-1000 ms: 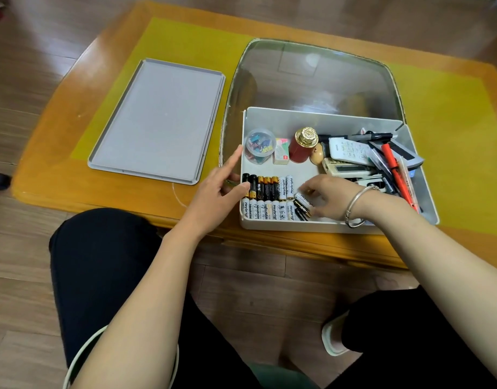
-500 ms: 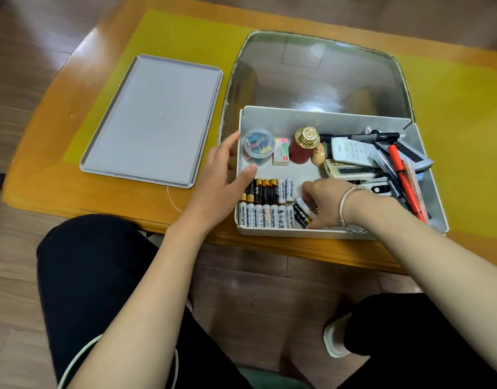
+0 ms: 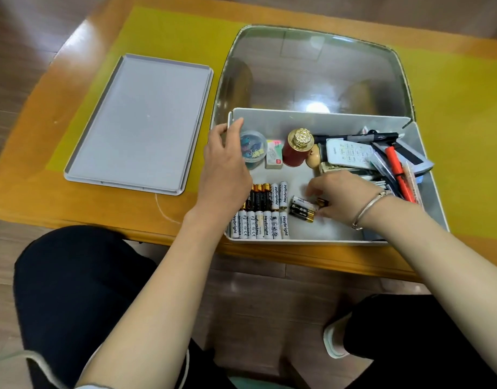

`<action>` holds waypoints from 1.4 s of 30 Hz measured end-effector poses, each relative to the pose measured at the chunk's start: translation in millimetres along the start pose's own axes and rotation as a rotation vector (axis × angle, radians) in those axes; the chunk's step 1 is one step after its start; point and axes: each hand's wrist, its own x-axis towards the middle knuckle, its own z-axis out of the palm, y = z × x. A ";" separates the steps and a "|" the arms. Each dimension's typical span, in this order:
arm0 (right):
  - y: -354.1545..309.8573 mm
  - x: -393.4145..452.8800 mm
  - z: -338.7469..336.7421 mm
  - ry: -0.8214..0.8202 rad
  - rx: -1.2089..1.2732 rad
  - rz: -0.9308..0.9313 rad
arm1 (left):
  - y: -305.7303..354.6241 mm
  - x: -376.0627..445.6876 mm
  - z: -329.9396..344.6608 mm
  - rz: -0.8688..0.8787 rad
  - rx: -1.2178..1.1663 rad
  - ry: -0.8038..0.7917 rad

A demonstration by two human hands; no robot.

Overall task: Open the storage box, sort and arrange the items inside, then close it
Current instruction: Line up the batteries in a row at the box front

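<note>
Grey lid (image 3: 140, 123), red jar (image 3: 293, 155)

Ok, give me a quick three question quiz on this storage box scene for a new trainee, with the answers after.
1. True or false: the grey lid lies on the table to the left of the storage box.
2. What does the right hand reach toward? A: loose batteries B: red jar C: orange marker
3. Fill in: the left hand holds the box's ____ wall.

Key: 1 true; 2 A; 3 left. The fingers curl over the rim near the clip tub.
</note>
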 end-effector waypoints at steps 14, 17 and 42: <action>-11.0 -2.8 8.5 -0.027 -0.068 -0.050 | -2.3 -1.8 -1.6 -0.042 -0.096 -0.004; -10.8 -4.9 5.9 -0.025 -0.072 -0.043 | -1.8 -1.7 -2.4 -0.048 -0.108 -0.009; -18.0 -13.9 -2.1 -0.106 0.406 0.047 | 21.7 -16.7 -2.2 0.500 0.403 -0.396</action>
